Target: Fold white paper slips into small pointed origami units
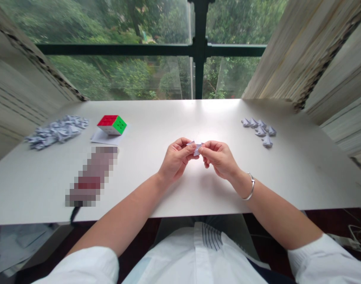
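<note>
A small folded piece of pale paper (196, 147) is pinched between both hands over the middle of the white table (180, 118). My left hand (176, 159) grips its left side with thumb and fingers closed. My right hand (218, 157), with a silver bracelet on the wrist, holds the right side the same way. Both hands hover just above the tabletop, near its front half.
A heap of folded paper pieces (57, 131) lies at the far left. A colour cube (112, 124) rests on a paper sheet (105, 137) beside it. Several finished folded pieces (260, 130) sit at the right. A blurred-out object (92, 175) lies front left. A window is behind the table.
</note>
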Available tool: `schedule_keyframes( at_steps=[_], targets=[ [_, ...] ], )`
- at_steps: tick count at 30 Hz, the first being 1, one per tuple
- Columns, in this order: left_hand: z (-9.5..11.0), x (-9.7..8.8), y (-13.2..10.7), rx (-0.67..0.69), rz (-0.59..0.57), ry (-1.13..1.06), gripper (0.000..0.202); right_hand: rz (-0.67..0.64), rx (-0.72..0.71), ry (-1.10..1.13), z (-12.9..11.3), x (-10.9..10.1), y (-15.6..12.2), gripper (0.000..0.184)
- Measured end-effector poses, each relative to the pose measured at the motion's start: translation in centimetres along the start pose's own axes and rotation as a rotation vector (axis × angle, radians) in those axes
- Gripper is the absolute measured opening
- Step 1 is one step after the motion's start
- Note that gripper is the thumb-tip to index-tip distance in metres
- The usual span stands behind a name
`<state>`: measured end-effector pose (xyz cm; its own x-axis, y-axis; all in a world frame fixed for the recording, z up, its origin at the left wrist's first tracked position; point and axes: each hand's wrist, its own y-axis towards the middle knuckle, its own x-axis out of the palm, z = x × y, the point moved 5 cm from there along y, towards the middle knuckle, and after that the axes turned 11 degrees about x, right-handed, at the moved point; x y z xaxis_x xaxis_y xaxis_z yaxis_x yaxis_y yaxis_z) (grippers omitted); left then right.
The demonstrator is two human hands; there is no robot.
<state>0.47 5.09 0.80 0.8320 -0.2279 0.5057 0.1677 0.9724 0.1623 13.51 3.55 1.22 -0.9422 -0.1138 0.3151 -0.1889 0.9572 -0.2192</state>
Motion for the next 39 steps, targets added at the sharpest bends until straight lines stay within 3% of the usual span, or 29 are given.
schedule_keyframes(
  at_steps=[21, 27, 33, 39],
  targets=[
    [0.6, -0.4, 0.1, 0.081, 0.078, 0.102, 0.036, 0.056, 0.014, 0.022, -0.1, -0.4, 0.1, 0.031],
    [0.1, -0.2, 0.0, 0.035, 0.035, 0.1, 0.036, 0.075, -0.016, 0.009, 0.1, -0.4, 0.2, 0.03],
    [0.0, -0.8, 0.2, -0.013, 0.082, 0.066, 0.027, 0.022, -0.016, 0.027, 0.3, -0.2, 0.2, 0.034],
    [-0.7, -1.2, 0.4, -0.187, 0.05, -0.063, 0.013, -0.028, 0.017, -0.001, 0.4, -0.1, 0.2, 0.036]
  ],
)
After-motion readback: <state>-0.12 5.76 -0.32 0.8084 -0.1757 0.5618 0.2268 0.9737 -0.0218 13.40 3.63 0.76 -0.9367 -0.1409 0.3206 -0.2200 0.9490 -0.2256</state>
